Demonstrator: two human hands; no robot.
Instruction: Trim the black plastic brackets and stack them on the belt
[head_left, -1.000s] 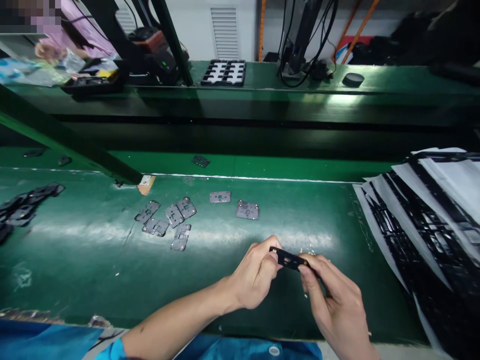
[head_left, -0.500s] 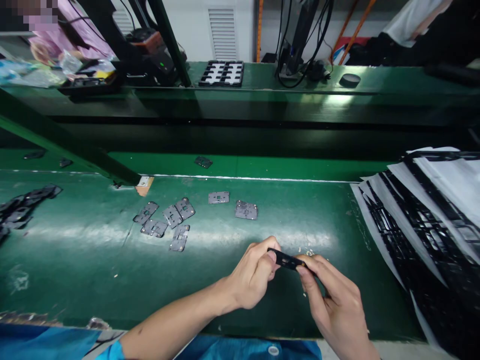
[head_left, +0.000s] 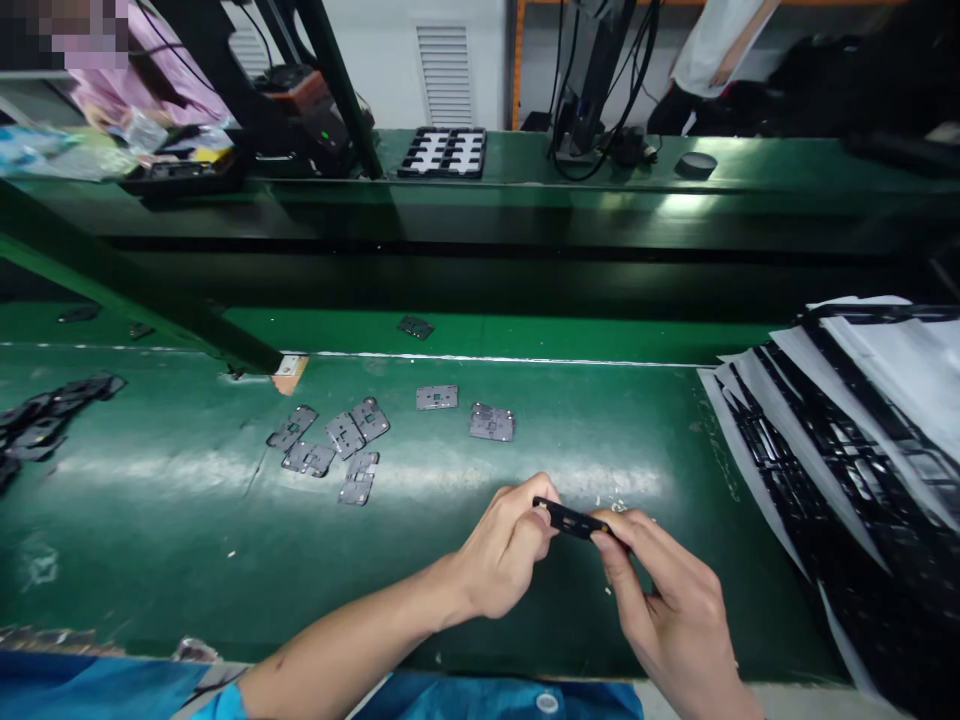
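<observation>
A small flat black plastic part is held edge-on above the green bench, its narrow side towards me. My left hand pinches its left end between thumb and bent forefinger. On its right end the thumb and fingers of my right hand are closed. Tiny pale bits lie on the bench just behind the part. Farther back rest similar dark plates: a pair touching or overlapping, a single one, and a loose group of several to the left.
Layered black frames with white sheets cover the right side. A dark heap of parts lies far left, near a slanted green post. Across a dark channel, a rear shelf carries a tray. Other people are behind it.
Both hands keep their grip on the black part with almost no movement. The small plate on the far green strip has shifted slightly right. A person at the back right has moved left.
</observation>
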